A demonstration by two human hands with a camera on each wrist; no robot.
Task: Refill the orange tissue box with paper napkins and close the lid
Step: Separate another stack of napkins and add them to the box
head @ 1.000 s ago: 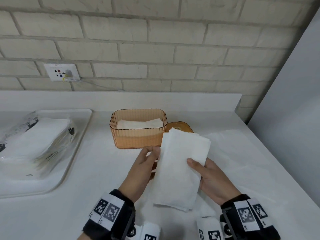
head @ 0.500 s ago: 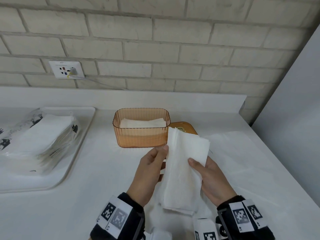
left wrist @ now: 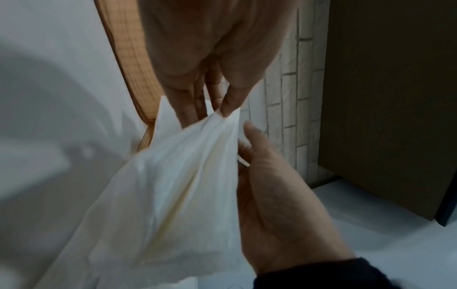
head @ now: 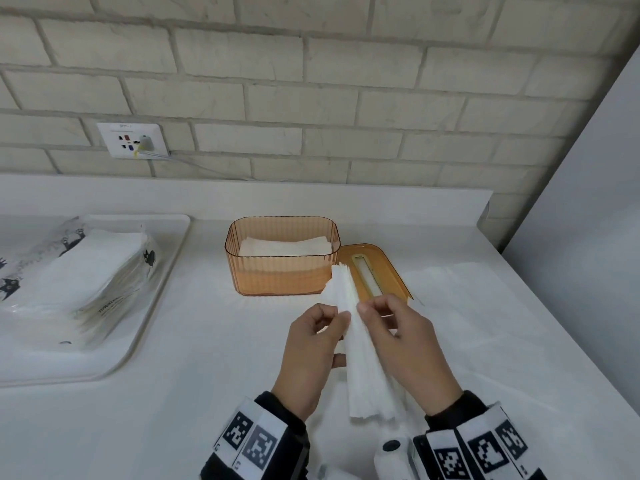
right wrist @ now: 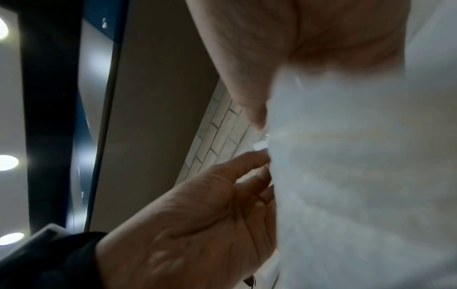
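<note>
napkin stack (head: pixel 358 344): now turned edge-on (flat-faced earlier), raised between left hand (head: pixel 311 355) and right hand (head: pixel 408 351), both pinching it; orange tissue box (head: pixel 282 259) just behind, part-filled; lid (head: pixel 374 271) off, beside it.

Napkin pack (head: pixel 65 282) cut off left; lid (head: pixel 377 271) partly behind napkins (head: pixel 360 358).

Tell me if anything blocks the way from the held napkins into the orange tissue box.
Nothing visible does. The orange tissue box is open-topped and partly filled; its lid lies beside it. Both the left hand and right hand hold the napkin stack just in front.
</note>
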